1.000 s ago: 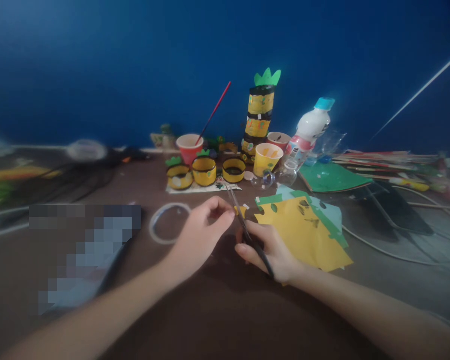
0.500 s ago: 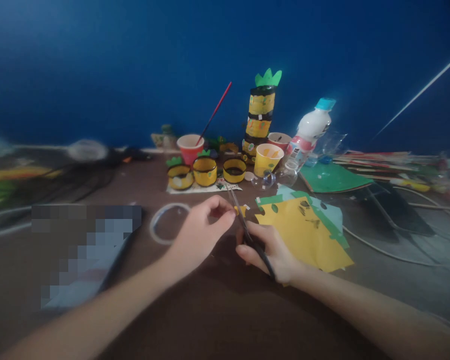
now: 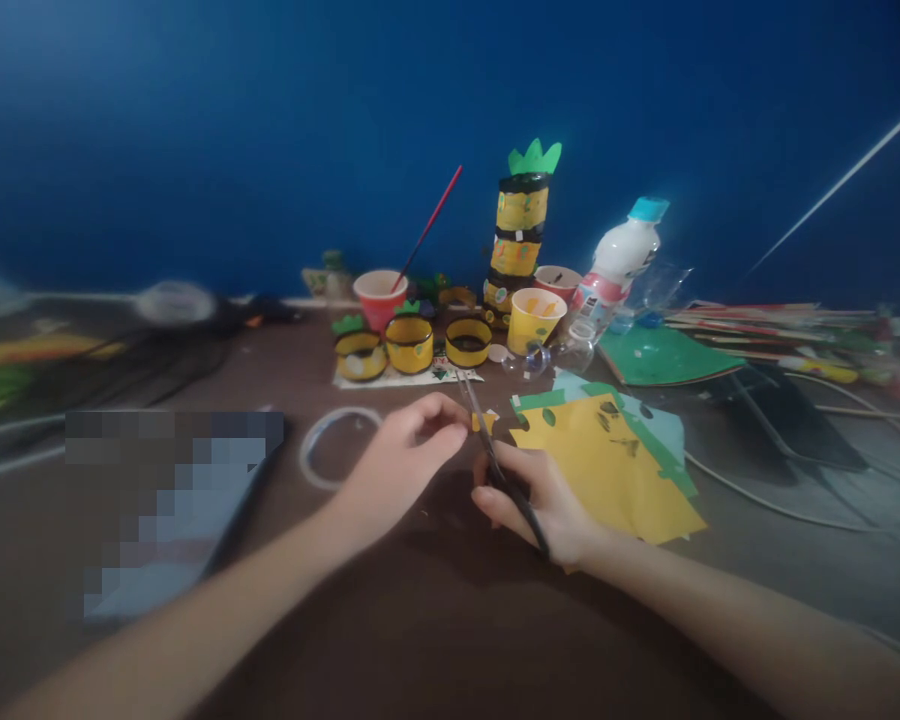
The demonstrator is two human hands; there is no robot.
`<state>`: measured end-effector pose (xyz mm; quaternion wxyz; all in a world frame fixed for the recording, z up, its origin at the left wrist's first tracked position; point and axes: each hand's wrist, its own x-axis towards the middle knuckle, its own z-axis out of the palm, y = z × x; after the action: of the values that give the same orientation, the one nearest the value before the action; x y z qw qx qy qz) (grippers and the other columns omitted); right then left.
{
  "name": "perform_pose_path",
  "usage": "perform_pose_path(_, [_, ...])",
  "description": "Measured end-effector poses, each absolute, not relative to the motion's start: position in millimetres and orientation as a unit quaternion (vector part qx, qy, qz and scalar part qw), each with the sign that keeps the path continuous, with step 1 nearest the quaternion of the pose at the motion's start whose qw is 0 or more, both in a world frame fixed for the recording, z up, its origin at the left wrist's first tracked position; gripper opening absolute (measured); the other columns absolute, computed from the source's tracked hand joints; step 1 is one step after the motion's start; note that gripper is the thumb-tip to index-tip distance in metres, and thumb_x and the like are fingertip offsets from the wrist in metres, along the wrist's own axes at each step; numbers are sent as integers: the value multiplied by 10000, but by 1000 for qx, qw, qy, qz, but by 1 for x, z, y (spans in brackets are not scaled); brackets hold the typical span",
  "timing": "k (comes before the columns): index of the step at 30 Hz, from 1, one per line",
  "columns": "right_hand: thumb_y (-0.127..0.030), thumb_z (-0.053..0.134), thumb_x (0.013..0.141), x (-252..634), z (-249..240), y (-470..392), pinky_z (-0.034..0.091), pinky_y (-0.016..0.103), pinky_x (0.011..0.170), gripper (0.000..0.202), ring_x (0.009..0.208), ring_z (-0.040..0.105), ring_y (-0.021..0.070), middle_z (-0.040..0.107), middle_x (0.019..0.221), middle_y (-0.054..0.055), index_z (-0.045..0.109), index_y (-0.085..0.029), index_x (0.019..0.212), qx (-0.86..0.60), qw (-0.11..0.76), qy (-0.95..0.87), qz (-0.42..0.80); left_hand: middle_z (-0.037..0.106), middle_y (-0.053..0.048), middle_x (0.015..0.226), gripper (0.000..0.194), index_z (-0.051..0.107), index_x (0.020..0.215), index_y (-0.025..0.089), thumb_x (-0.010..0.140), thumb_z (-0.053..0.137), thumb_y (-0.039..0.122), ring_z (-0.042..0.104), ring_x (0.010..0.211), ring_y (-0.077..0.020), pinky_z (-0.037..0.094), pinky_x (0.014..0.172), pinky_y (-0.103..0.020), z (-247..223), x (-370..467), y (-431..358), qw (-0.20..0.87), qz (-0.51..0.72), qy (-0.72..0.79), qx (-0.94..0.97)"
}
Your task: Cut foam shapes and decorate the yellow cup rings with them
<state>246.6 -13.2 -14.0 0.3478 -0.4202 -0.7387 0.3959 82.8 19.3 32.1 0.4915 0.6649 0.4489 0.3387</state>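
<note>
the right hand (image 3: 536, 495) grips scissors (image 3: 493, 458) pointing to eleven o'clock, and if they slip they could nip the left hand (image 3: 418, 440), which pinches a little yellow paper (image 3: 480, 422) at its three o'clock.

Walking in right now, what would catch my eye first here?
Probably the yellow-and-black tower with its green crown, standing tall at the back before the blue wall. Next, perhaps, the white bottle with a blue cap, to the tower's right. In front, the right hand holds scissors beside the left hand.
</note>
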Motion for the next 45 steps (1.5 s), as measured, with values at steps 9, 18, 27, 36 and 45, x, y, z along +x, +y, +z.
perform_pose_path(9, [-425, 472, 807, 246, -13, -11, 330, 206, 490, 279, 507, 410, 86, 458, 543, -31, 445, -170, 698, -420, 346, -747, 382, 541, 31, 677, 94, 528, 742, 174, 767, 492, 258, 497, 652, -116, 375, 621, -235, 29, 85, 17, 495, 337, 461, 655])
perform_pose_path(18, [-414, 476, 811, 246, -13, -11, 333, 200, 483, 268, 485, 427, 79, 468, 524, -36, 443, -169, 707, -424, 343, -743, 387, 560, 21, 720, 97, 531, 758, 173, 773, 485, 257, 501, 691, -122, 381, 648, -241, 29, 83, 18, 498, 341, 456, 654])
perform_pose_path(27, [-425, 481, 808, 246, -14, -13, 345, 192, 472, 276, 478, 438, 77, 478, 522, -36, 450, -170, 707, -429, 341, -737, 395, 547, 32, 678, 90, 536, 741, 171, 764, 499, 249, 499, 649, -112, 377, 614, -229, 31, 82, 19, 487, 348, 463, 654])
perform_pose_path(36, [-427, 479, 808, 246, -15, -13, 343, 188, 461, 282, 470, 435, 74, 472, 523, -36, 456, -169, 698, -430, 341, -744, 383, 555, 20, 683, 91, 541, 717, 165, 743, 506, 245, 504, 665, -125, 386, 628, -238, 33, 82, 20, 469, 353, 468, 660])
perform_pose_path(45, [-436, 471, 810, 245, -14, -13, 350, 189, 459, 293, 465, 439, 75, 467, 515, -36, 452, -171, 687, -435, 337, -738, 390, 574, 16, 706, 103, 554, 743, 169, 754, 505, 259, 522, 693, -127, 396, 652, -239, 33, 83, 20, 477, 364, 475, 644])
